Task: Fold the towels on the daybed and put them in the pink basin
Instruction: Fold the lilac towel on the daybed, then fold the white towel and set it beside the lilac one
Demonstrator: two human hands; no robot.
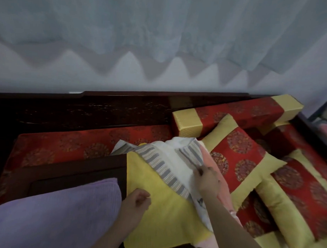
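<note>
A yellow towel [163, 213] lies spread on the daybed [65, 148], over a pink towel [225, 192] that shows along its right edge. A white towel with grey striped borders [176, 161] lies across its far part. My right hand [207, 178] pinches the white towel at its striped border. My left hand [139, 201] is curled loosely on the yellow towel's left part; whether it grips the cloth is unclear. A folded purple towel [54, 212] lies at the near left. The pink basin is not in view.
Red and gold cushions [241, 156] and a bolster [231, 115] crowd the right side of the daybed. A small dark wooden tray table [64, 170] stands at left under the purple towel. The dark wooden backrest [104, 108] and pale curtains [162, 31] lie behind.
</note>
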